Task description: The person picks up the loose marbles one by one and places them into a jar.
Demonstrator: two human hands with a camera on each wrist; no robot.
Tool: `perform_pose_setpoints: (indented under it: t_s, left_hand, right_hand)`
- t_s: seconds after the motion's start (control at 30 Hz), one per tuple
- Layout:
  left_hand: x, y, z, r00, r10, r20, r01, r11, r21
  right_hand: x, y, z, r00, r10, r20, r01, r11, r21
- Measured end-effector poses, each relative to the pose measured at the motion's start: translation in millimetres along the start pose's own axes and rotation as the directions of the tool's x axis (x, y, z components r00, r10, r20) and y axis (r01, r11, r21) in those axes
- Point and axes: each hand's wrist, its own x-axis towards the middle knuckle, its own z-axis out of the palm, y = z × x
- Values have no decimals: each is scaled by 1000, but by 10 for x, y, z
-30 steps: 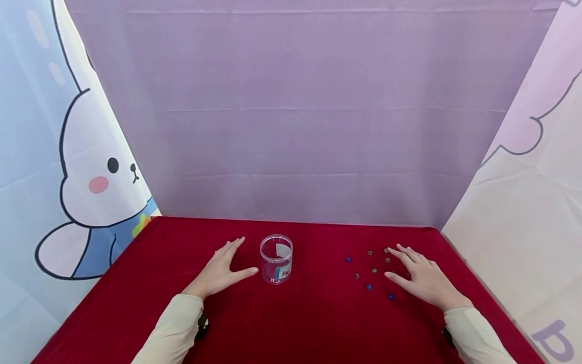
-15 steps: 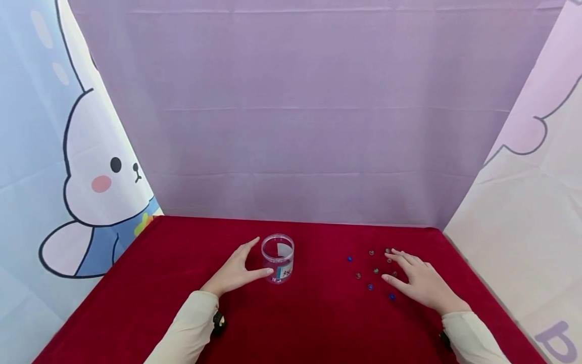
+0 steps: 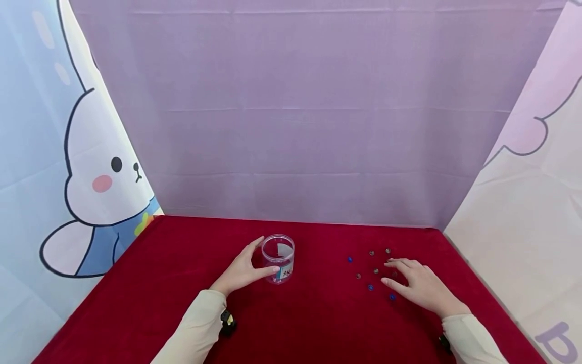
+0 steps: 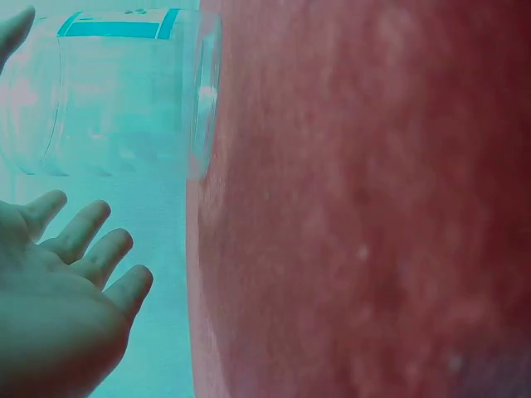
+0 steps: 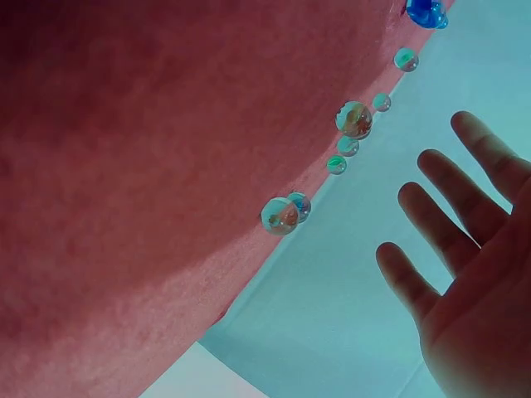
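A person's left hand (image 3: 243, 270) cups the side of a clear plastic jar (image 3: 278, 258) standing upright on the red cloth (image 3: 295, 323), thumb and fingers spread around it. The right hand (image 3: 420, 285), fingers spread and holding nothing, hovers over scattered glass marbles (image 3: 370, 270); by appearances none is in the jar yet.

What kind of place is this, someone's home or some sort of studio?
Probably a small staged recording booth, not a lived-in room. Hung fabric backdrops wall it in: a plain purple one behind and a cartoon bunny curtain at the side. The red velvet tablecloth carries only a clear plastic jar and scattered marbles.
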Motion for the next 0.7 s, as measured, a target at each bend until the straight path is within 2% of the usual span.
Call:
perform_pose_setpoints:
  t_s: [0.3, 0.53, 0.7]
  left_hand:
    - [34, -10, 86, 1000, -27, -4, 26, 992, -123]
    - [70, 7, 152, 999, -46, 26, 51, 964, -260]
    - [82, 15, 173, 999, -37, 36, 47, 947, -317]
  right_hand:
    - [-26, -38, 1, 999, 18, 38, -18, 1000, 16]
    - [-39, -64, 11, 999, -3, 52, 2, 1000, 18]
    - [-46, -74, 8, 998, -19, 65, 18, 1000, 19]
